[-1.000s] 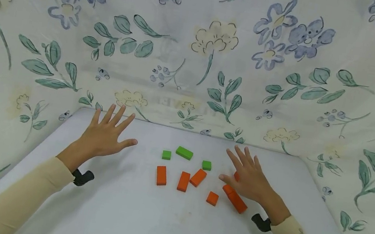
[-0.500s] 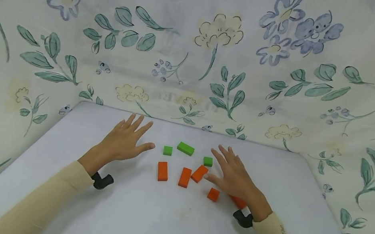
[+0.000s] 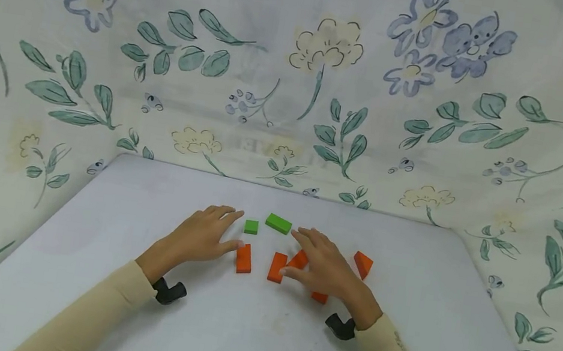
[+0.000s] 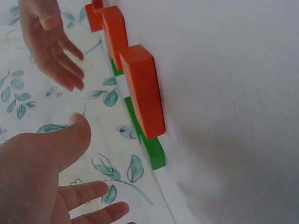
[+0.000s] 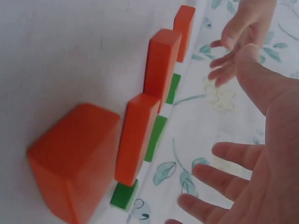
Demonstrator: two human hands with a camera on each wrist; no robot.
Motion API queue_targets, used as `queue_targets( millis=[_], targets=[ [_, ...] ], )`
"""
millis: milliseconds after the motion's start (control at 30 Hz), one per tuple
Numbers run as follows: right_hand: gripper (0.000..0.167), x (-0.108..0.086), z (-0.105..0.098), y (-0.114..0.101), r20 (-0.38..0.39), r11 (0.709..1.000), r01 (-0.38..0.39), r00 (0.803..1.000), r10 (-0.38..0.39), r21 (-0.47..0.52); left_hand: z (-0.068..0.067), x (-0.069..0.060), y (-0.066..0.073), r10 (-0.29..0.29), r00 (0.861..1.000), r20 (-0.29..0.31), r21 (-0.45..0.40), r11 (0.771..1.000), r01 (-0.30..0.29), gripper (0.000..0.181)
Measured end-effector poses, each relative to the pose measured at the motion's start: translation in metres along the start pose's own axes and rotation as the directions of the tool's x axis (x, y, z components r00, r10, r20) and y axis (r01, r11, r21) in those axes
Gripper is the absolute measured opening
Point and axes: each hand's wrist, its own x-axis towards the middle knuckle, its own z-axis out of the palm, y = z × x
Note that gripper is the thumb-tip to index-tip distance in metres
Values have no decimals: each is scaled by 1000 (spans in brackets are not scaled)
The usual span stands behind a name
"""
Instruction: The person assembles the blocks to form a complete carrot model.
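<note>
My left hand [image 3: 201, 238] hovers left of the small green block [image 3: 251, 227]. Its thumb tip overlaps the left orange block [image 3: 244, 258] in the head view; the left wrist view shows the fingers apart from that orange block [image 4: 142, 93]. My right hand [image 3: 325, 266] is held above another group, its thumb over the edge of a middle orange block [image 3: 277, 267]. Partly covered by it are a tilted orange block [image 3: 298, 260] and an orange cube [image 3: 320, 297]. In the right wrist view its relaxed fingers [image 5: 226, 179] hold nothing.
A longer green block [image 3: 278, 223] lies between the hands toward the back. An orange wedge-shaped block [image 3: 363, 265] is right of my right hand. All rest on a white table [image 3: 235, 338], with a floral cloth [image 3: 274, 77] rising behind its far edge.
Both hands have moved inward and lower toward the blocks, fingers less spread. The right hand uncovered the orange wedge and now hides a small green block and a long orange one.
</note>
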Motion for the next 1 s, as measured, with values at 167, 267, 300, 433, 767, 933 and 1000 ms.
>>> queue_targets(
  millis=[167, 267, 300, 433, 767, 933, 1000],
  targets=[
    [81, 4, 8, -3, 37, 1000, -9, 999, 9, -15, 0, 0, 4, -10, 996, 86, -98, 995, 18, 68],
    [79, 5, 13, -7, 59, 1000, -1, 998, 3, -18, 4, -2, 7, -34, 985, 167, -167, 984, 62, 70],
    [79, 6, 16, -7, 66, 1000, 7, 998, -5, -24, 6, -3, 9, -41, 981, 188, -190, 979, 77, 72],
    [77, 7, 23, -8, 73, 997, 57, 996, -53, -60, 19, -5, 14, -43, 978, 205, -264, 959, 97, 81],
    [74, 6, 28, -5, 101, 996, 37, 994, -28, -87, 31, -10, 17, -5, 989, 146, -284, 958, 46, 72],
    [68, 6, 29, -5, 79, 995, 44, 996, -37, -94, 36, -7, 20, 4, 991, 135, -294, 955, 36, 68],
    [67, 6, 29, -4, 80, 994, 44, 996, -36, -97, 38, -6, 22, 10, 990, 138, -308, 951, 33, 69]
  ],
)
